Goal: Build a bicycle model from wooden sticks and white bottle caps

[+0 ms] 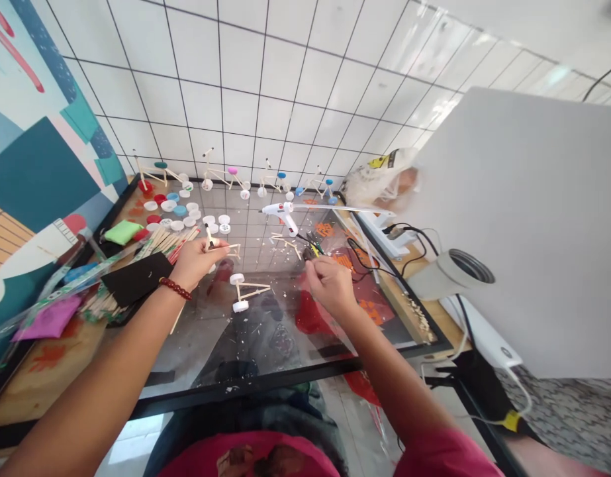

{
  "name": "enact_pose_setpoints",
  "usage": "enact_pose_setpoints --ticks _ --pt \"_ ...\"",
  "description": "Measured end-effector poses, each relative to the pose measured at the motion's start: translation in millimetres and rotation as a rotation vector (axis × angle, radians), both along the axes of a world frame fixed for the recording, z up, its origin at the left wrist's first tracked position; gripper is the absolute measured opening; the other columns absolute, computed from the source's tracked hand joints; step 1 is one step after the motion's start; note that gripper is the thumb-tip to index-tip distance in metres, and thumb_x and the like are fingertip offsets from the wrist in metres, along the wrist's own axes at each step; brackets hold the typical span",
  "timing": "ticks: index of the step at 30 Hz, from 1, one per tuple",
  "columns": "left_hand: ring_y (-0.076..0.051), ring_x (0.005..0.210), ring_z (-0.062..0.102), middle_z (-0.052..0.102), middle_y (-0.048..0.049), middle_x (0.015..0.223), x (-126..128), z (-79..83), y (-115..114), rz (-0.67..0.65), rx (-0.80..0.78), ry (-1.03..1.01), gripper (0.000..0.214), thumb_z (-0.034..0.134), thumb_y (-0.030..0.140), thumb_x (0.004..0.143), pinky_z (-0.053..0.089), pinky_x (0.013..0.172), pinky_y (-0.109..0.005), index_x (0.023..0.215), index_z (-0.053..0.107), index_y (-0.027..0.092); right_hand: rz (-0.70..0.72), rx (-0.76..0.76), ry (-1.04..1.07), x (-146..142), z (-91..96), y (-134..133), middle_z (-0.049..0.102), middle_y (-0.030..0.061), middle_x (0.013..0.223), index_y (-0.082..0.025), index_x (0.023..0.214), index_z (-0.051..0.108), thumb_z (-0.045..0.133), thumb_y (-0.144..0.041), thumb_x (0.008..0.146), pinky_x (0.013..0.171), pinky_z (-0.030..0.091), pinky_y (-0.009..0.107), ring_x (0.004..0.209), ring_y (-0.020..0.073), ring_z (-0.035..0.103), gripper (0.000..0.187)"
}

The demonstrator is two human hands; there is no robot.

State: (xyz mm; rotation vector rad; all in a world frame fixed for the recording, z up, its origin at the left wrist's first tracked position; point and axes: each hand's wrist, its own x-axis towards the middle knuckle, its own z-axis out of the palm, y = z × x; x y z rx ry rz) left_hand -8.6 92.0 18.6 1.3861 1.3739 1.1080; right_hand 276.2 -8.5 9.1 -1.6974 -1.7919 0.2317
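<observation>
My left hand (194,264), with a beaded bracelet at the wrist, pinches a small wooden stick frame (232,250). A dark-tipped piece stands up by the fingers. My right hand (331,281) is closed at a dark pair of pliers (309,253) with some yellow on it; the fingers partly hide the tool. Between the hands, a stick frame with two white bottle-cap wheels (239,291) lies on the glass tabletop (220,351). Beyond my right hand is a white glue gun (284,215) with a long clear glue stick in its back. Loose stick pieces (288,244) lie near it.
Several finished stick-and-cap figures (226,179) line the back edge. Loose bottle caps (180,210), wooden sticks (159,245), and a black sheet (136,285) are at left. A power strip (387,232), cables, and a grey cylinder (451,273) stand at right.
</observation>
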Motion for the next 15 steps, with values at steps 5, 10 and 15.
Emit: enact_pose_setpoints --ticks 5,10,15 --pt "-0.01 0.046 0.045 0.055 0.0037 0.049 1.2 0.5 -3.2 -0.003 -0.005 0.049 0.028 0.076 0.038 0.058 0.032 0.044 -0.022 0.077 0.078 0.017 0.376 -0.227 0.479 16.3 8.6 -3.4 0.019 0.0104 0.167 -0.031 0.154 0.032 0.081 -0.039 0.07 0.11 0.04 0.049 0.144 0.0317 0.039 0.098" --pt "-0.011 0.047 0.046 0.056 0.0033 0.05 0.3 -2.1 -2.9 -0.046 0.014 0.078 0.03 0.076 0.041 0.059 0.033 0.045 -0.022 0.078 0.078 0.018 0.275 -0.192 1.049 -4.6 5.6 -8.6 0.074 0.0052 0.098 -0.024 0.097 0.075 0.078 -0.04 0.075 0.078 0.051 0.031 0.084 0.0165 0.066 0.027" --pt "-0.013 0.049 0.05 0.06 0.002 0.054 0.9 -0.7 -3.8 -0.016 0.002 0.096 0.032 0.075 0.042 0.06 0.037 0.047 -0.023 0.081 0.078 0.018 0.136 -0.124 1.192 -22.5 4.3 -8.7 0.044 -0.0065 0.046 -0.02 0.064 0.064 0.078 -0.045 0.073 0.046 0.025 0.024 0.043 0.0077 0.033 0.03"
